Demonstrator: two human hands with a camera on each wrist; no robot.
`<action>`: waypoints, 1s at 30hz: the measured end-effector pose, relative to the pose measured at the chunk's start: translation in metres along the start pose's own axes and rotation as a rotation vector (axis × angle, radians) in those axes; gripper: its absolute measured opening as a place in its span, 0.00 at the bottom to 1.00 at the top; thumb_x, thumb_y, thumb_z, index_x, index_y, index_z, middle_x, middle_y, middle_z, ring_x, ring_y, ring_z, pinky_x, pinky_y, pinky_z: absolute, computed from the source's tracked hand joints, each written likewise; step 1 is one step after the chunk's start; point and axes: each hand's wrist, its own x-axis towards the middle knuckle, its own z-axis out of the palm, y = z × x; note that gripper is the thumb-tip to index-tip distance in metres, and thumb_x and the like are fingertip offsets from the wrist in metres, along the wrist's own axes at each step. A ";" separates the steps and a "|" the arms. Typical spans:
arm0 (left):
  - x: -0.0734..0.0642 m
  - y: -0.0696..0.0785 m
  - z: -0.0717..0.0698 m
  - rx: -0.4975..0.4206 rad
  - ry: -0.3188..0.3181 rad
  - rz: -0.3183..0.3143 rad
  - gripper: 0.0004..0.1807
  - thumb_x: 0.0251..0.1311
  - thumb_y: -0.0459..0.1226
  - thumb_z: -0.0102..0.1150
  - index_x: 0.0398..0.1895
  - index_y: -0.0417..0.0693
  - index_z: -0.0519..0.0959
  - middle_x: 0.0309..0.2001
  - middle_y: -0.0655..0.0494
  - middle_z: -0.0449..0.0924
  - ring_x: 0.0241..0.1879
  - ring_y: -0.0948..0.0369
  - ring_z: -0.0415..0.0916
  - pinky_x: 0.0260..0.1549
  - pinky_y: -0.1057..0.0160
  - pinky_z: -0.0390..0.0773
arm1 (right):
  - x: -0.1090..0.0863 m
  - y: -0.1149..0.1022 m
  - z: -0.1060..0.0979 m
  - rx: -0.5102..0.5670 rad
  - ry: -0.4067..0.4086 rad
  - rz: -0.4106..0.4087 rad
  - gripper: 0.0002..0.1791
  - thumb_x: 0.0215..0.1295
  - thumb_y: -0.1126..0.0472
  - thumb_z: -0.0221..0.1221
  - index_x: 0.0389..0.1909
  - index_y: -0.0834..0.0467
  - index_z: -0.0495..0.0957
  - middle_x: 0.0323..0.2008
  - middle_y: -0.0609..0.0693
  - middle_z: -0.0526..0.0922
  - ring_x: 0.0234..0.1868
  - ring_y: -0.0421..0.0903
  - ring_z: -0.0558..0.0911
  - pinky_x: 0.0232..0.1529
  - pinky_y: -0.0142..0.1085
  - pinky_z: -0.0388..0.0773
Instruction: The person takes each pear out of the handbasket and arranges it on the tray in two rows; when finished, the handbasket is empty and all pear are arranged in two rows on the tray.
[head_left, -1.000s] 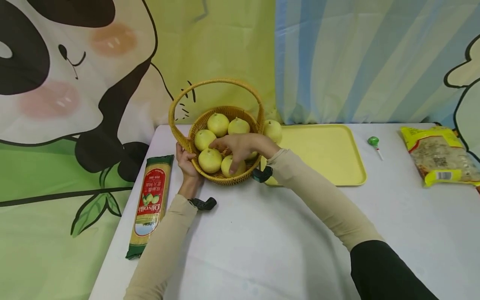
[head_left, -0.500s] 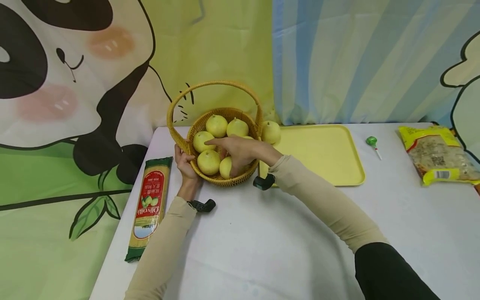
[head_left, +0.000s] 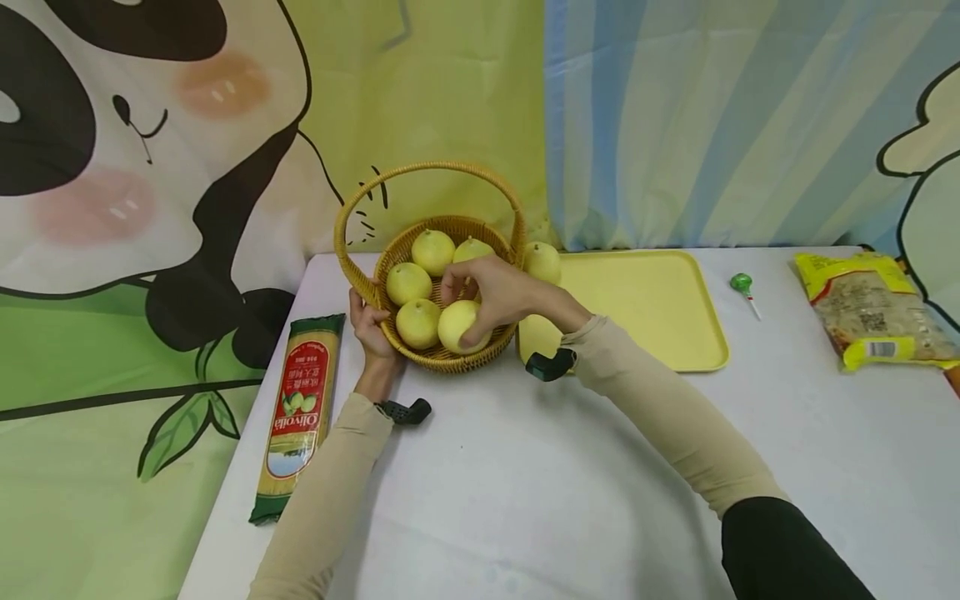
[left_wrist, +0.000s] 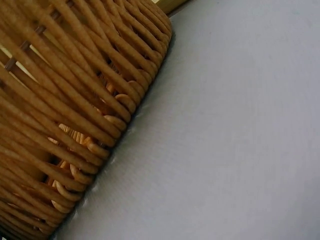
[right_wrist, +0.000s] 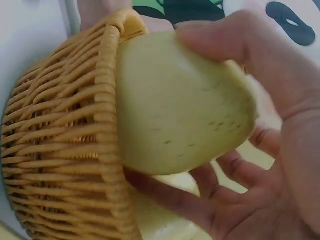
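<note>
A round wicker basket [head_left: 420, 358] with a tall arched handle holds several pale yellow round fruits, one of them a fruit [head_left: 417, 324] at its front left. My left hand [head_left: 371, 329] grips the basket's left side; in the left wrist view the woven wall [left_wrist: 75, 100] hides that hand. My right hand [head_left: 498, 292] reaches in from the right, holding a pale yellow fruit [head_left: 459, 327] at the front of the basket. Seen from the right wrist, the thumb [right_wrist: 220, 37] lies on this fruit [right_wrist: 180, 105] and the other fingers curve underneath, right at the rim.
Right of the basket lies a yellow tray [head_left: 637, 308], with another pale fruit [head_left: 542, 262] at its back left. A spaghetti pack [head_left: 300, 417] is at the left table edge. Farther right are a green lollipop [head_left: 742, 283] and a yellow food bag [head_left: 873, 308].
My right hand first dipped into the basket, thumb at the front fruit, then drew back slightly right, and more of that fruit now shows in its grasp. My left hand stays on the basket.
</note>
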 end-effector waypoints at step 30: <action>-0.002 0.002 -0.001 0.025 -0.007 0.014 0.24 0.46 0.26 0.33 0.47 0.47 0.69 0.51 0.50 0.69 0.56 0.57 0.72 0.58 0.61 0.72 | -0.107 0.043 -0.064 0.335 0.435 -0.010 0.30 0.53 0.72 0.77 0.60 0.63 0.85 0.56 0.50 0.90 0.29 0.39 0.82 0.31 0.30 0.79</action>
